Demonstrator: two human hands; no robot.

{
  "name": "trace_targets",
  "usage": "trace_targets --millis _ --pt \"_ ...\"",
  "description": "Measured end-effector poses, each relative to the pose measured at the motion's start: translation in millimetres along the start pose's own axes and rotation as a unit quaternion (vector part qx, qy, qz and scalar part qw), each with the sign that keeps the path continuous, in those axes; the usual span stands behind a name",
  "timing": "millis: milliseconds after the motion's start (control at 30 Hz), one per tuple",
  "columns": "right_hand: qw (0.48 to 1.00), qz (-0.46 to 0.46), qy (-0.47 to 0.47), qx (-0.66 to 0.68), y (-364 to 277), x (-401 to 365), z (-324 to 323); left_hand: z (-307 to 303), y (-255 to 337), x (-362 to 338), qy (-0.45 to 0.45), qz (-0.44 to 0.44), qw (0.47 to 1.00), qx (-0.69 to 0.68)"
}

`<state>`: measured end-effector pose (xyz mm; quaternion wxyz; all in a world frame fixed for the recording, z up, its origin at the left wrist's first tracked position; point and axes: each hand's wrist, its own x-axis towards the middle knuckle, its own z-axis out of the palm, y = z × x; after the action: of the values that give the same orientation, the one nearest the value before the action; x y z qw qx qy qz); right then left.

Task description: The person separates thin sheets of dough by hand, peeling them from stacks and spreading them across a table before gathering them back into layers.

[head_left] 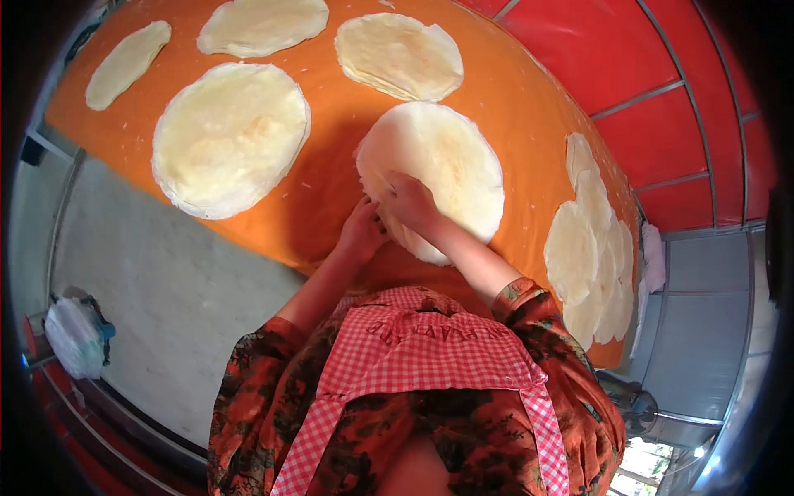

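Observation:
A round pale flatbread stack (455, 157) lies on the orange cloth in front of me. My left hand (362, 230) is at its near left edge, fingers bent together against the rim. Over the lower left part of the same stack rests my right hand (409, 201), its fingers curled in toward the bread. Whether either hand pinches a sheet is too small to tell. Another round stack (231, 140) sits to the left, and one more (399, 56) lies just beyond the stack under my hands.
Further flatbreads lie at the far left (128, 64) and far edge (263, 25) of the orange cloth (331, 107). Several overlapping sheets (591, 248) spread along the right side. A plastic bag (76, 337) is at the lower left, beside the grey floor.

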<state>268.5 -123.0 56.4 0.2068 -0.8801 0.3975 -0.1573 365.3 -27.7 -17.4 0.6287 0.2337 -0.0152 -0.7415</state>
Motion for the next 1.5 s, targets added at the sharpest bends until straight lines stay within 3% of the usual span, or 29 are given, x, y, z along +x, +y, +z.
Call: trace_targets --millis 133,433,633,733,833,933,1033,1067,1100,1133,1167,1200,1233,1267,1333,1400,1433,1500 --pt "0.994 0.035 -0.072 0.078 -0.5 0.1 -4.2 7.4 -3.1 -1.7 0.002 0.012 1.000 0.010" --pt "0.972 0.044 -0.052 0.226 8.6 -2.2 -13.2 22.2 -2.6 -5.3 0.024 0.019 0.999 0.021" --pt "0.927 0.224 -0.160 0.254 12.7 -4.4 -30.6 23.8 -3.7 -7.6 0.022 0.028 0.999 0.013" --pt "0.926 0.224 -0.164 0.255 27.3 -6.1 -25.1 26.5 -6.8 -9.5 0.017 0.058 0.991 0.117" --pt "0.985 0.024 -0.001 0.172 32.7 -6.6 -6.2 21.1 -11.4 -4.8 0.036 0.063 0.993 0.088" --pt "0.984 0.046 0.079 0.156 9.5 -9.2 3.3 19.0 -14.5 0.0 0.056 0.078 0.990 0.105" --pt "0.984 0.054 -0.035 0.167 37.8 -5.5 12.3 -6.0 -21.4 5.5 0.128 0.049 0.975 0.177" --pt "0.984 0.079 0.011 0.159 55.8 -6.1 -3.5 -26.1 -18.6 3.4 0.070 0.183 0.839 0.508" --pt "0.981 0.104 0.056 0.152 74.2 -6.2 -20.0 -62.1 -30.6 23.0 0.051 0.248 0.710 0.656" --pt "0.966 0.144 0.084 0.196 90.5 -7.8 -55.5 -98.8 -43.5 43.2 0.059 0.322 0.548 0.770" --pt "0.948 0.177 0.108 0.242 107.1 -10.8 -89.0 -80.9 -23.2 32.9 -0.002 0.320 0.517 0.794" --pt "0.952 0.134 0.218 0.170 159.3 -9.1 -104.4 -55.2 -3.4 21.5 -0.054 0.318 0.480 0.816" --pt "0.921 0.220 0.181 0.265 167.4 -14.8 -147.7 -41.4 -9.8 28.4 -0.005 0.231 0.829 0.509" --pt "0.929 0.242 0.161 0.230 176.0 -18.7 -181.3 -31.0 -16.9 31.0 0.055 0.070 0.991 0.098" --pt "0.944 0.245 0.118 0.185 172.7 -24.6 -215.4 1.4 -1.4 17.9 0.135 0.024 0.972 0.193" --pt "0.964 0.196 0.090 0.152 149.8 -15.2 -229.9 -5.2 -0.4 18.8 0.120 0.044 0.975 0.180" --pt "0.962 0.049 0.169 0.208 183.7 4.1 -204.2 -2.7 -2.0 17.8 0.134 0.051 0.974 0.178" --pt "0.970 0.196 0.088 0.116 127.0 4.5 -248.9 7.6 -4.2 15.6 0.161 0.062 0.971 0.167"
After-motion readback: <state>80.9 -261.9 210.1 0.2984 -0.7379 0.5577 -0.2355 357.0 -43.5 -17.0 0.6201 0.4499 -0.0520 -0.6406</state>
